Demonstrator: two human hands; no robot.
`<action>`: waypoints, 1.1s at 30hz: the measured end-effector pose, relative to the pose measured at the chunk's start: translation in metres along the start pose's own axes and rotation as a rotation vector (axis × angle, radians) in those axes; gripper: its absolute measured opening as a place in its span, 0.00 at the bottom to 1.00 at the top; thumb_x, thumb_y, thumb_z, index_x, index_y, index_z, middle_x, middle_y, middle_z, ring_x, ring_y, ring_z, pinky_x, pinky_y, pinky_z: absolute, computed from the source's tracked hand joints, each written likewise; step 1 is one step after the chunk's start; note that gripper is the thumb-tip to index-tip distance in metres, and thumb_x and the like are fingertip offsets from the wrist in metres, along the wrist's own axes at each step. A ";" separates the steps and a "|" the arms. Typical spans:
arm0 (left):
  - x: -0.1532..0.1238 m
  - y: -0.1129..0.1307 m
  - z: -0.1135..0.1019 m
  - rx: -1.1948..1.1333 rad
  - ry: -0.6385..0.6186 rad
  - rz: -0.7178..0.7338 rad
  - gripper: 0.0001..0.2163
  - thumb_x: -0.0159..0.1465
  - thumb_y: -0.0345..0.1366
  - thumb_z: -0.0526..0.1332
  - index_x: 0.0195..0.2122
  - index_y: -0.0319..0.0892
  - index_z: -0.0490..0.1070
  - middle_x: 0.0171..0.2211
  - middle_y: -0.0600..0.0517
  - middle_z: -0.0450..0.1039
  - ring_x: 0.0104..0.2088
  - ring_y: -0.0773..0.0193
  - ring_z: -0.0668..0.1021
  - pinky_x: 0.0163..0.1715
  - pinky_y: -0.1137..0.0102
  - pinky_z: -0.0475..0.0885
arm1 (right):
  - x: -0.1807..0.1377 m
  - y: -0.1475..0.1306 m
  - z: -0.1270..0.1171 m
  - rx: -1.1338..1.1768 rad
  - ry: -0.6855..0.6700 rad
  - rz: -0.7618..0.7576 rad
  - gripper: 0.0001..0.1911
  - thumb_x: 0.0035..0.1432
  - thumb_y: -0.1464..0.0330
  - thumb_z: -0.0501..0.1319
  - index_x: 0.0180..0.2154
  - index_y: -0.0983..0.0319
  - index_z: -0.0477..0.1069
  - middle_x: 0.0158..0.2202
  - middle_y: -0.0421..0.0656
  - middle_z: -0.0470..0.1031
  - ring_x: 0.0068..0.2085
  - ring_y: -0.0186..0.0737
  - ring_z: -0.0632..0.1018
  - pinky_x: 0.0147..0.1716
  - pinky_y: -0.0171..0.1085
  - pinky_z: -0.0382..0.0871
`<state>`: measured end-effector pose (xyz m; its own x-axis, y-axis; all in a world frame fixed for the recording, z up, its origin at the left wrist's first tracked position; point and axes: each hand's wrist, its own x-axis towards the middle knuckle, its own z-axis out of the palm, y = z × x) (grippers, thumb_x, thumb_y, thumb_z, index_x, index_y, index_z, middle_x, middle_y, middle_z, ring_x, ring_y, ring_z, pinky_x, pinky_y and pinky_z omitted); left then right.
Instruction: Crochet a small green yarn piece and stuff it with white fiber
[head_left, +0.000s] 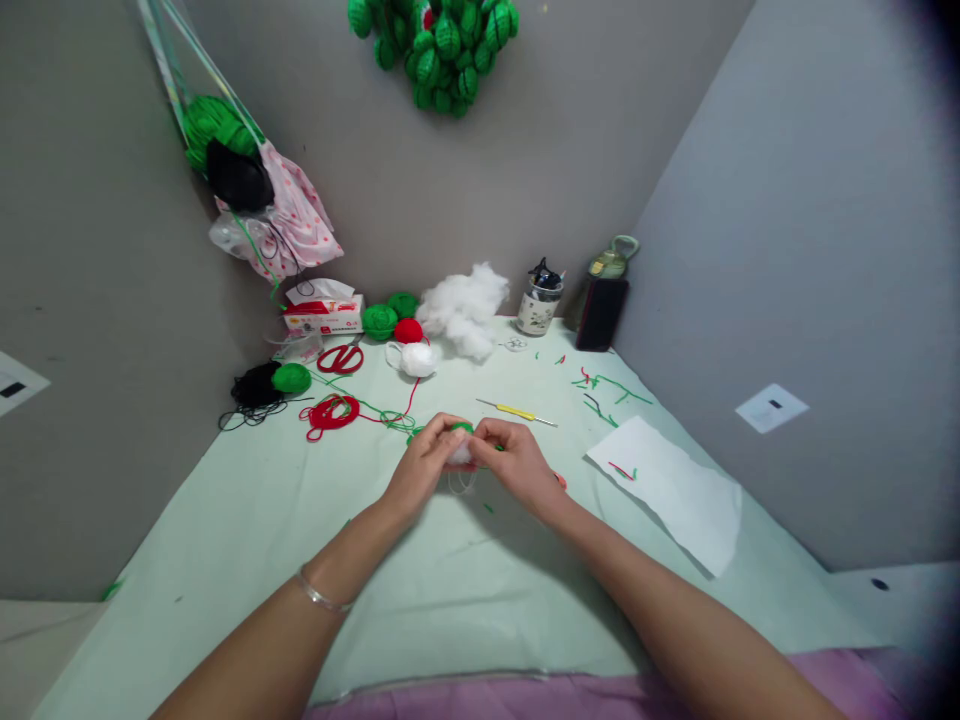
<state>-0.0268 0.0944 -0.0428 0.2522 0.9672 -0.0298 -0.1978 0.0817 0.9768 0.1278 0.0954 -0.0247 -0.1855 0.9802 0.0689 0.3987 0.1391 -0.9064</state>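
Between my two hands, just above the table, is a small green crocheted piece with white stuffing showing at it. My left hand is closed around its left side. From the right, my right hand pinches at the stuffing with thumb and fingers; its exact grip is partly hidden. A thin pale yarn loop hangs below the fingers. Beyond my hands lies a yellow crochet hook. Something orange-red peeks out beside my right wrist, mostly covered.
A white fiberfill heap, yarn balls, red scissors, a tissue box, a jar and a phone line the back. Red yarn lies left; yarn scraps and white paper lie right.
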 end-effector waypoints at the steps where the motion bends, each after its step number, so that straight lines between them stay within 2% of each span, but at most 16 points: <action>1: 0.000 0.001 -0.001 -0.008 -0.032 -0.003 0.15 0.64 0.47 0.65 0.45 0.43 0.74 0.39 0.50 0.77 0.38 0.59 0.80 0.41 0.63 0.79 | 0.002 0.000 -0.002 0.014 -0.011 0.001 0.12 0.56 0.62 0.57 0.23 0.60 0.63 0.21 0.35 0.63 0.25 0.32 0.62 0.26 0.34 0.55; 4: 0.000 0.005 -0.004 -0.015 -0.095 -0.014 0.19 0.63 0.47 0.66 0.51 0.43 0.74 0.42 0.49 0.78 0.39 0.58 0.82 0.44 0.60 0.80 | 0.006 0.001 -0.009 0.025 -0.046 -0.006 0.15 0.57 0.59 0.57 0.22 0.59 0.61 0.20 0.34 0.61 0.24 0.32 0.60 0.26 0.34 0.54; 7: 0.001 0.006 -0.007 -0.012 -0.107 -0.022 0.18 0.61 0.46 0.68 0.48 0.41 0.76 0.41 0.48 0.78 0.38 0.57 0.82 0.43 0.61 0.79 | 0.005 0.001 -0.013 -0.007 -0.091 -0.026 0.17 0.59 0.58 0.57 0.22 0.59 0.61 0.20 0.34 0.61 0.24 0.32 0.61 0.26 0.34 0.54; 9: 0.003 0.004 -0.008 -0.007 -0.068 -0.012 0.16 0.59 0.42 0.69 0.45 0.40 0.76 0.38 0.50 0.78 0.36 0.59 0.80 0.40 0.65 0.78 | 0.001 -0.001 -0.013 -0.056 -0.105 -0.045 0.16 0.62 0.59 0.56 0.24 0.59 0.63 0.22 0.35 0.63 0.26 0.33 0.63 0.28 0.34 0.55; 12: 0.004 -0.001 -0.007 0.000 0.045 0.013 0.11 0.56 0.36 0.69 0.39 0.41 0.75 0.31 0.54 0.75 0.32 0.65 0.76 0.34 0.73 0.73 | -0.008 -0.006 -0.005 -0.159 -0.080 -0.071 0.10 0.63 0.66 0.55 0.28 0.60 0.67 0.24 0.37 0.66 0.27 0.35 0.64 0.31 0.35 0.52; 17: 0.004 -0.007 -0.001 -0.036 0.157 -0.030 0.07 0.55 0.34 0.64 0.35 0.41 0.74 0.28 0.55 0.73 0.29 0.66 0.74 0.29 0.74 0.71 | -0.015 -0.008 0.010 -0.248 -0.061 -0.103 0.04 0.59 0.72 0.57 0.31 0.60 0.69 0.23 0.37 0.64 0.26 0.35 0.59 0.31 0.37 0.46; 20: 0.001 -0.006 0.002 -0.086 0.143 -0.073 0.09 0.57 0.35 0.64 0.38 0.41 0.74 0.28 0.54 0.74 0.29 0.64 0.76 0.31 0.71 0.74 | -0.011 -0.004 0.008 -0.240 -0.030 -0.092 0.05 0.57 0.71 0.59 0.29 0.60 0.67 0.23 0.36 0.64 0.26 0.34 0.59 0.31 0.36 0.47; 25: -0.004 0.000 0.006 -0.140 0.074 -0.058 0.17 0.61 0.45 0.67 0.46 0.41 0.74 0.38 0.49 0.78 0.40 0.60 0.80 0.44 0.64 0.78 | 0.003 0.006 -0.004 -0.130 -0.005 -0.036 0.11 0.58 0.65 0.58 0.24 0.60 0.64 0.21 0.35 0.64 0.26 0.33 0.62 0.27 0.34 0.53; 28: -0.004 0.003 0.005 -0.153 0.004 -0.051 0.22 0.59 0.47 0.71 0.50 0.40 0.75 0.41 0.48 0.79 0.44 0.58 0.81 0.49 0.62 0.77 | 0.009 0.009 -0.009 -0.058 -0.018 -0.023 0.12 0.56 0.63 0.57 0.23 0.60 0.64 0.21 0.35 0.64 0.25 0.33 0.62 0.26 0.33 0.56; 33: -0.003 0.001 0.004 -0.152 -0.044 -0.084 0.22 0.57 0.47 0.73 0.47 0.38 0.75 0.38 0.46 0.81 0.39 0.56 0.84 0.46 0.62 0.78 | 0.010 0.006 -0.015 -0.039 -0.024 -0.036 0.17 0.60 0.59 0.56 0.22 0.60 0.62 0.20 0.35 0.63 0.24 0.32 0.62 0.26 0.33 0.56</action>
<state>-0.0238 0.0904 -0.0413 0.3142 0.9444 -0.0972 -0.3144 0.2001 0.9280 0.1416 0.1083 -0.0229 -0.2218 0.9709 0.0907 0.4259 0.1802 -0.8867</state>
